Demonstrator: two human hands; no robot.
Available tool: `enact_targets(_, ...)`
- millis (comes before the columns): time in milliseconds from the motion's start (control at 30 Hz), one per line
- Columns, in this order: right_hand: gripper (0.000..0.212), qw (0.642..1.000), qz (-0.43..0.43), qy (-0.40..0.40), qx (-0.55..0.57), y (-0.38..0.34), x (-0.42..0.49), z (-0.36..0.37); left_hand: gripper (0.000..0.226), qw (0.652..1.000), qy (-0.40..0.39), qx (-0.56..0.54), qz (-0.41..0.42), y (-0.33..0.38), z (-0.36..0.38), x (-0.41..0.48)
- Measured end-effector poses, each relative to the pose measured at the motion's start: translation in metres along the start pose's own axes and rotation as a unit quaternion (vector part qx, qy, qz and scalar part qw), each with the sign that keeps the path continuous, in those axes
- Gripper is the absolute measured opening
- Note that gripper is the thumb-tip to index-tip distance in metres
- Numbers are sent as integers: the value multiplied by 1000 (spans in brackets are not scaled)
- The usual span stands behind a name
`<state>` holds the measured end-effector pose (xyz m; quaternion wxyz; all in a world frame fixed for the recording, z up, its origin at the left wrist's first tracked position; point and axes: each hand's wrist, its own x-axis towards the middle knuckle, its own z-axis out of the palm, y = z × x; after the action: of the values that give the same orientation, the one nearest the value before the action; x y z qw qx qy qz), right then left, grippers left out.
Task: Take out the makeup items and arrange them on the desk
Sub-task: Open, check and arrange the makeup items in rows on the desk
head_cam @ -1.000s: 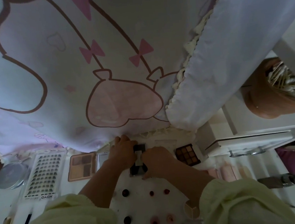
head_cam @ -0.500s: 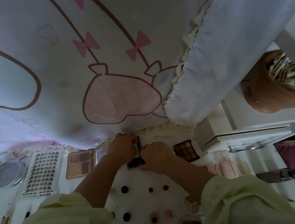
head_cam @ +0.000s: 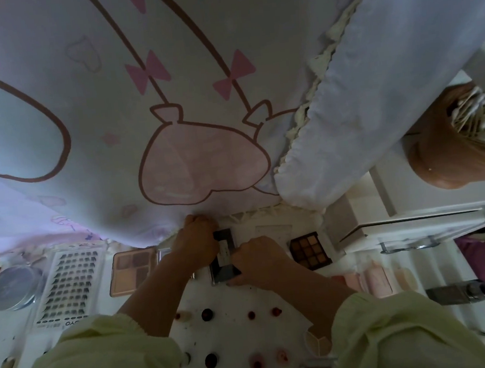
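A dark rectangular compact [head_cam: 224,261] with a pale label lies on the white desk [head_cam: 234,307] at centre, under the hanging curtain. My left hand [head_cam: 195,240] grips its far left edge. My right hand [head_cam: 256,260] holds its near right side, thumb under the front corner. A pink-brown eyeshadow palette [head_cam: 131,270] lies open to the left, and a nine-pan brown palette [head_cam: 310,249] to the right. A tray of false lashes [head_cam: 68,284] sits further left.
A round silver tin [head_cam: 10,287] sits at far left. Pink tubes [head_cam: 376,282] and a dark-capped bottle [head_cam: 462,292] lie at right. A brown cup of cotton swabs [head_cam: 454,141] stands on the white drawer unit [head_cam: 409,222]. Small round red pots [head_cam: 207,314] dot the near desk.
The compact was tipped up on edge between my hands half a second ago; now it lies flat again, face up. Both hands stay on it.
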<state>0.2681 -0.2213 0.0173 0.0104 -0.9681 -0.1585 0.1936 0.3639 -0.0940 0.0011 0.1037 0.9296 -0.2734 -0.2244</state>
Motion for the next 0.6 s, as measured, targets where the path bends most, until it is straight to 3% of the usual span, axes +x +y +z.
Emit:
enact_targets(167,44,1000,8,7,1,1,3,5,11,993,15,-116,-11,2,-9,-7)
enact_targets(367,47,999,33,5,41,4,2,7,29,978,36,-202,-37,-1,-23,-14)
enact_targets(600,58,960,117,7,254,8,-12,-1,19,954,50,-293,-40,-6,-39,-32)
